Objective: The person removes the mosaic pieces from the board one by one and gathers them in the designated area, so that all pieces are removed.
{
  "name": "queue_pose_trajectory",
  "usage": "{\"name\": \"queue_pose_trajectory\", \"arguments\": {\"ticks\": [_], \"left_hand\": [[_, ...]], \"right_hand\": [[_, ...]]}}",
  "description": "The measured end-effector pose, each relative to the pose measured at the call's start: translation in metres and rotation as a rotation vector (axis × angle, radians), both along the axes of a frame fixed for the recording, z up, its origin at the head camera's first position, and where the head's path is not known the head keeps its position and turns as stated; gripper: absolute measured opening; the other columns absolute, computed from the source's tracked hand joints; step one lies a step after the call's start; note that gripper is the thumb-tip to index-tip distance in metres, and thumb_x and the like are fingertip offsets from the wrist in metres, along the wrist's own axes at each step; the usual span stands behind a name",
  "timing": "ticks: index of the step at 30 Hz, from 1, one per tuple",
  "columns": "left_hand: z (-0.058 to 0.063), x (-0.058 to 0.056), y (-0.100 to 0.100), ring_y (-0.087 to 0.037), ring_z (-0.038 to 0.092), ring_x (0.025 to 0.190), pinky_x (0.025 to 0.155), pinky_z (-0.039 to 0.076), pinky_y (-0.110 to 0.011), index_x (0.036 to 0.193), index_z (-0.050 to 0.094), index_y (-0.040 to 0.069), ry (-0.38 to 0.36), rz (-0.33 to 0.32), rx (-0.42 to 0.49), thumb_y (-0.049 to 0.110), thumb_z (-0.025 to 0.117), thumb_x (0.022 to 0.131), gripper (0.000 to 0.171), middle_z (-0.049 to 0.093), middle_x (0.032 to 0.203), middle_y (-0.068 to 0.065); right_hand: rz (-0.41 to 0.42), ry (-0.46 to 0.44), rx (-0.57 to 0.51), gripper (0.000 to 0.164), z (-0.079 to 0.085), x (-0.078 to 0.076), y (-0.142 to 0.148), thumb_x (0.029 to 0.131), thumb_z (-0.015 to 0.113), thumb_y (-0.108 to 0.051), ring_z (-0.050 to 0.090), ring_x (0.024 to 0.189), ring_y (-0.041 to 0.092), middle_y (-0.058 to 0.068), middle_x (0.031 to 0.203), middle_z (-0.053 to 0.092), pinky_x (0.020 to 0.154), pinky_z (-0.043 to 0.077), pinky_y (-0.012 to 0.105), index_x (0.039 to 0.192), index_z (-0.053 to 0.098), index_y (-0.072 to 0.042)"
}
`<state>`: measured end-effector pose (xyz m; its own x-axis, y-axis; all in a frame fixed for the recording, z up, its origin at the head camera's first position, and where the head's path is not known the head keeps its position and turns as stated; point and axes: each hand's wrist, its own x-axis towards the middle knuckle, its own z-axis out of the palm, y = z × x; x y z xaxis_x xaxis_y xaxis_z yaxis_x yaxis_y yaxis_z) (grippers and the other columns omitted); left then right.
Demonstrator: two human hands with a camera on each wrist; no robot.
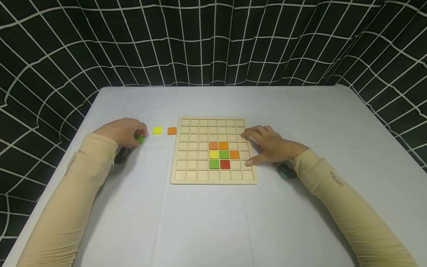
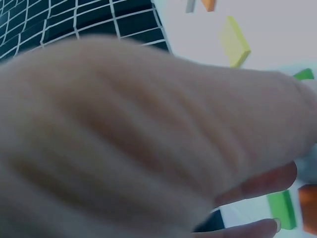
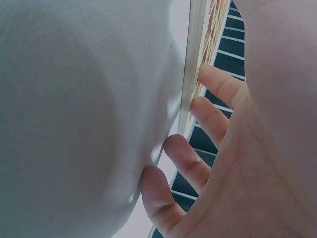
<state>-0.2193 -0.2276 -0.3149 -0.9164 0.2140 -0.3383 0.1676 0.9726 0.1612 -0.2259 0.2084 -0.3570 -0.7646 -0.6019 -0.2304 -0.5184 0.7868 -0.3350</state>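
My left hand (image 1: 124, 132) is at the left side of the table, its thumb and fingers curled in a pinch on a small green square tile (image 1: 140, 139). Most of that tile is hidden by the fingers. To its right lie a yellow tile (image 1: 157, 130) and an orange tile (image 1: 171, 131). The wooden grid board (image 1: 192, 165) holds several coloured tiles in its lower right area, among them a red tile (image 1: 225, 164) and a yellow one (image 1: 214, 154). My right hand (image 1: 269, 144) holds nothing; its spread fingers and thumb rest along the board's right edge.
More tiles show by the left hand in the left wrist view, one green (image 2: 282, 210) and one orange (image 2: 309, 208). Dark wrist devices (image 1: 122, 155) sit under both wrists. A black curtain with white grid lines (image 1: 213, 40) surrounds the white table (image 1: 207, 222).
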Motion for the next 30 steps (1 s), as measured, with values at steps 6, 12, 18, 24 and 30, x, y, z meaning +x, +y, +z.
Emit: {"name": "queue_pose_trajectory", "arguments": {"ticks": [6,12,18,24,30], "left_hand": [[0.013,0.006,0.017,-0.027,0.054,0.092,0.082,0.048,-0.044,0.113,0.065,0.011,0.073,-0.082,0.029,0.007,0.064,0.084,0.029,0.063,0.104,-0.010],[0.010,0.014,0.048,-0.020,0.058,0.085,0.079,0.048,-0.038,0.105,0.067,0.011,0.226,-0.357,0.196,0.008,0.057,0.090,0.019,0.065,0.097,-0.003],[-0.006,0.027,0.090,-0.014,0.057,0.080,0.074,0.049,-0.030,0.100,0.067,0.013,0.257,-0.563,0.335,0.011,0.059,0.091,0.013,0.064,0.096,0.003],[-0.015,0.046,0.121,-0.016,0.061,0.087,0.081,0.051,-0.032,0.108,0.066,0.014,0.326,-0.742,0.309,0.011,0.058,0.093,0.017,0.064,0.101,0.001],[-0.025,0.058,0.138,-0.017,0.056,0.081,0.064,0.047,-0.032,0.120,0.062,0.023,0.417,-0.825,0.131,0.015,0.055,0.094,0.028,0.058,0.101,0.001]], "right_hand": [[0.009,0.008,-0.004,0.092,0.001,0.001,-0.001,0.070,0.071,-0.066,0.024,0.130,0.035,0.010,0.146,0.029,0.103,0.029,0.057,0.141,0.031,-0.024],[0.010,0.011,-0.003,0.091,0.002,0.001,-0.002,0.070,0.072,-0.064,0.025,0.129,0.035,0.009,0.146,0.030,0.102,0.030,0.056,0.140,0.032,-0.024],[0.011,0.015,-0.011,0.090,0.001,0.001,-0.001,0.070,0.073,-0.063,0.026,0.129,0.035,0.010,0.146,0.031,0.101,0.031,0.056,0.140,0.033,-0.022],[-0.006,-0.007,0.010,0.093,0.001,0.001,-0.001,0.069,0.071,-0.068,0.023,0.132,0.034,0.009,0.148,0.028,0.104,0.027,0.057,0.141,0.030,-0.025],[-0.014,-0.012,0.024,0.093,0.001,0.001,-0.001,0.069,0.070,-0.068,0.022,0.133,0.034,0.009,0.149,0.027,0.106,0.025,0.058,0.142,0.029,-0.026]]}}
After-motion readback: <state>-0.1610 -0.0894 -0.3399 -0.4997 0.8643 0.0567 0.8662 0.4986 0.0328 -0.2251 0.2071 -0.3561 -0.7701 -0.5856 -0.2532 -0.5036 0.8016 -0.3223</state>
